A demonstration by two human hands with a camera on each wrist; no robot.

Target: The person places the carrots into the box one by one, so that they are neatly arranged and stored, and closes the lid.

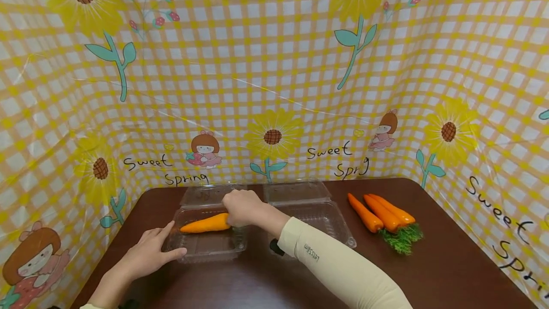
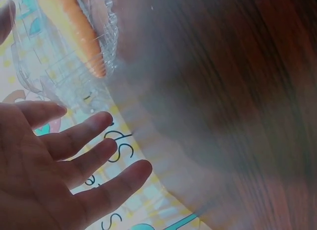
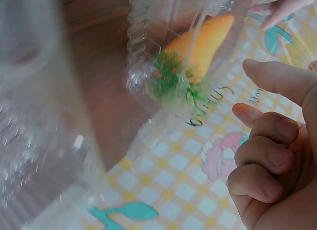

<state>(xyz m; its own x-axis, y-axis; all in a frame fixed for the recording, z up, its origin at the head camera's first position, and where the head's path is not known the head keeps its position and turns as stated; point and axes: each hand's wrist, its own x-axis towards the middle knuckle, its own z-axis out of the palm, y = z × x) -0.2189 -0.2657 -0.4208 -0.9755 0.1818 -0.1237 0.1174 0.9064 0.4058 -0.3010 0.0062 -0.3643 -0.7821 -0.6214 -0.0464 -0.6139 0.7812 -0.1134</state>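
An orange carrot (image 1: 206, 224) lies inside the left clear plastic box (image 1: 210, 254), its tip toward the left. Its leafy green top (image 3: 171, 74) shows in the right wrist view. My right hand (image 1: 244, 208) is over the carrot's thick end in the head view. From the right wrist, thumb and index finger are apart, the other fingers loosely curled, with nothing between them. Beside the box's left edge is my left hand (image 1: 150, 249), fingers spread and thumb near the front corner. In the left wrist view, its fingers (image 2: 94, 126) are empty.
A second clear box (image 1: 339, 223) stands right of the first, partly hidden by my right arm. Both lids (image 1: 296, 192) are folded back toward the checked cloth (image 1: 274, 85). Several carrots (image 1: 388, 213) with green tops lie on the dark table (image 1: 437, 261) at right.
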